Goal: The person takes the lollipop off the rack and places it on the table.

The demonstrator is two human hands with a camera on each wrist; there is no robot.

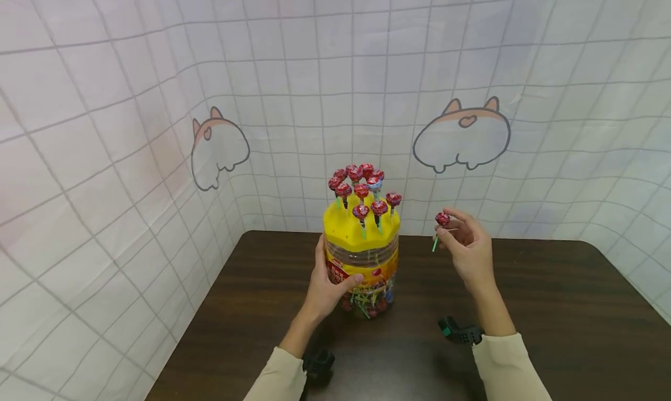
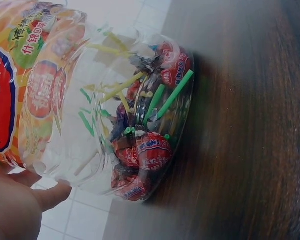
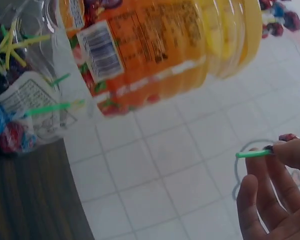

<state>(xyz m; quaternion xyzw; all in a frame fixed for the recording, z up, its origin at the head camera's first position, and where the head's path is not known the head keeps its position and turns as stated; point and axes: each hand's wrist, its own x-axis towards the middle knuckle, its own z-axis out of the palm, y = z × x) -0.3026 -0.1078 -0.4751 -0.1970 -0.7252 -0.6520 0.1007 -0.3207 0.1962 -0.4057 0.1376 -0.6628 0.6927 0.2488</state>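
A clear plastic jar (image 1: 385,267) with an orange label stands on the dark wooden table, topped by a yellow lid (image 1: 346,229). Several red-wrapped lollipops stick upright out of the lid, one of them blue. My left hand (image 1: 327,287) grips the jar's left side, thumb across the front. Loose lollipops (image 2: 155,150) with green and yellow sticks lie in the jar's bottom. To the right of the jar, my right hand (image 1: 469,249) pinches one red lollipop (image 1: 442,219) just under its head, its green stick (image 3: 252,154) pointing down in the head view.
The dark table (image 1: 550,308) has its back edge close to a white grid-patterned cloth (image 1: 325,69) with cartoon animal drawings. That cloth also rises along the left and right sides. Black straps (image 1: 461,331) sit at both wrists.
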